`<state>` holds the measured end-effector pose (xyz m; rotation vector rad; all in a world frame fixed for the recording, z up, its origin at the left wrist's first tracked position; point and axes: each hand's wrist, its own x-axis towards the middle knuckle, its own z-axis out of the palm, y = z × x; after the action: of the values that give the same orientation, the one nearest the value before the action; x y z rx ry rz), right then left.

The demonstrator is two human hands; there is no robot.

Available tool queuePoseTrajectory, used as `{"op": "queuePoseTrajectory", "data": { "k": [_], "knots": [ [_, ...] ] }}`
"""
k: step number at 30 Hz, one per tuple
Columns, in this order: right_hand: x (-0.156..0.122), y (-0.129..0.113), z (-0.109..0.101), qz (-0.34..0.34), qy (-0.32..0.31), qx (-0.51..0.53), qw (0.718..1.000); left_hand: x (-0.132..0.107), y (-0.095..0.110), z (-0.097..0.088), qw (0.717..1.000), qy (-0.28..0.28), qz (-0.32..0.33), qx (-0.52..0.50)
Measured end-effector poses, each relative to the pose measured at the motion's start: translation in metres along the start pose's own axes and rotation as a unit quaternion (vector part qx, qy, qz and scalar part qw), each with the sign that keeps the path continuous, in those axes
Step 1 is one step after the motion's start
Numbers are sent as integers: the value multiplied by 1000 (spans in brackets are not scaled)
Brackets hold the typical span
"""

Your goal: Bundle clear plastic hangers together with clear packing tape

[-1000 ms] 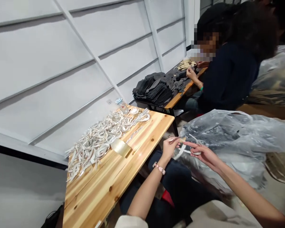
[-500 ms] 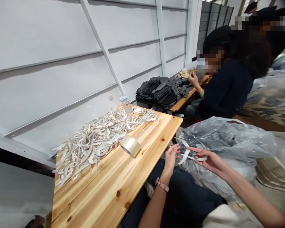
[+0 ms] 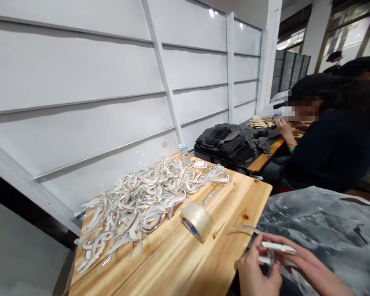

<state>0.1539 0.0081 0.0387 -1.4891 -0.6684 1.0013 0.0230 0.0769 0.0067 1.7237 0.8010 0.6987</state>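
Both hands are close together at the lower right, over the table's near edge. My left hand (image 3: 259,269) is closed, its fingers pinching at thin, curved white strips (image 3: 279,247) with a shiny side. My right hand (image 3: 311,259) is closed round the same small bunch from the other side. One slim strip (image 3: 242,227) sticks out leftward from the fingertips over the wood. Which finger grips which strip is partly hidden. On the table lies a large loose heap of similar white and silvery strips (image 3: 148,185). A roll of clear tape (image 3: 205,224) rests between the heap and my hands.
The wooden table (image 3: 160,269) stands against a white panelled wall (image 3: 111,74). A lidded jar (image 3: 184,154) is at its back corner. Beyond are stacked black pieces (image 3: 225,144) on another table, and a seated person (image 3: 329,152). A plastic bag (image 3: 320,213) lies right.
The view has swung left and upward. My hands have come together round the strips, which were spread between them before, and now appear lower and further right in view.
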Motion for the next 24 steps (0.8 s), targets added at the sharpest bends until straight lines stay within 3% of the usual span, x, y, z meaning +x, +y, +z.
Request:
{"op": "queuePoseTrajectory", "data": {
  "k": [4,7,9,12,15,18,22,24],
  "knots": [
    [6,-28,10,4,4,-26,1000,-13,2,-6,990,122,52,-48],
    [17,-45,33,-18,24,44,999,-21,13,-21,966,229,82,-87],
    [25,-53,54,-22,-10,108,994,-25,22,-34,944,302,66,-116],
    [32,-63,82,-9,-113,179,977,-30,32,-54,913,384,34,-136],
    [33,-73,97,-23,-199,192,961,-34,37,-68,906,403,30,-123],
    [32,-79,101,-59,-254,118,958,-36,39,-74,894,430,41,-117],
    [37,-80,99,-78,-275,35,958,-30,38,-68,868,476,68,-120],
    [40,-81,98,-86,-276,5,957,-25,39,-64,870,472,62,-128]
  ]
}}
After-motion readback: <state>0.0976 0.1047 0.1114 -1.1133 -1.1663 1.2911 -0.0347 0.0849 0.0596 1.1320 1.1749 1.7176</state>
